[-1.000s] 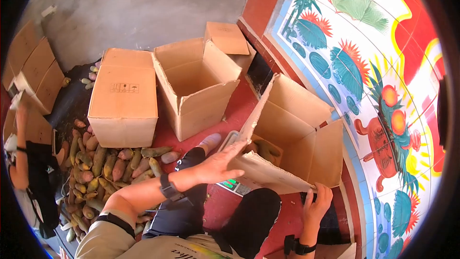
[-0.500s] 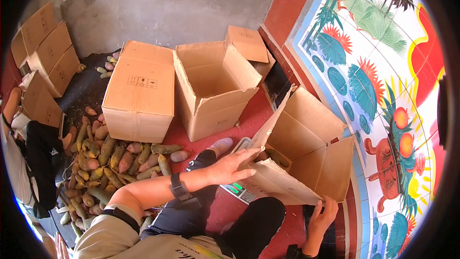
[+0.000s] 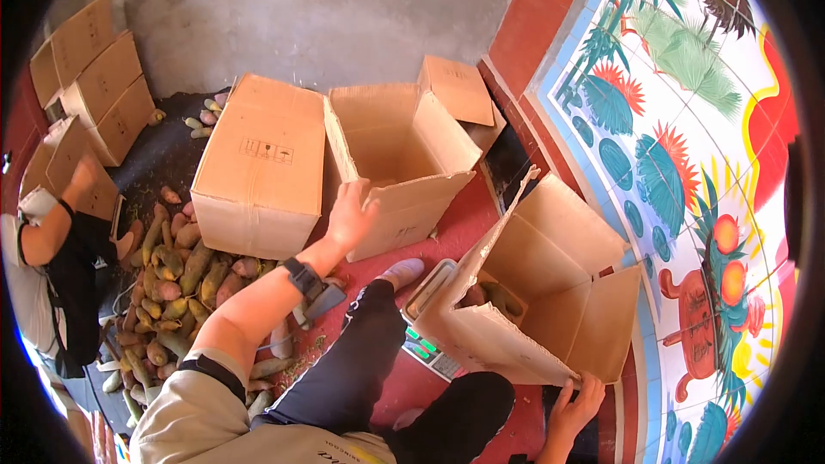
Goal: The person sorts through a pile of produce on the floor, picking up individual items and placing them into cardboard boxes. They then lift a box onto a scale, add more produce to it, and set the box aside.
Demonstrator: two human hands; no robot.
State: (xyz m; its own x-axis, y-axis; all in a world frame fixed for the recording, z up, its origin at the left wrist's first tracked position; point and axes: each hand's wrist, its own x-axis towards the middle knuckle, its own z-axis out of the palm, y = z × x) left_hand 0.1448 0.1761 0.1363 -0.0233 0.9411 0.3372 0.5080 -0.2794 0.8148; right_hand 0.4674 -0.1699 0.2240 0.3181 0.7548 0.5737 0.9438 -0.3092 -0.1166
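My right hand has its fingers hooked over the near rim of an open cardboard box. That box sits tilted over a scale with green digits, and a few root vegetables lie inside it. My left hand, wearing a dark wrist strap, is raised at the near left corner of a second open cardboard box; its fingers are loosely curled and apart, with nothing seen in them. Left of that hand stands a closed cardboard box.
Reddish and green root vegetables are heaped on the floor at left. Another person sits beside them, near stacked cartons. A further carton stands by the back corner. A painted tile wall borders the right side.
My left hand has left the rim of the box on the scale and moved left and up to the second open box. My right hand keeps its hold. The other person's arm has come up.
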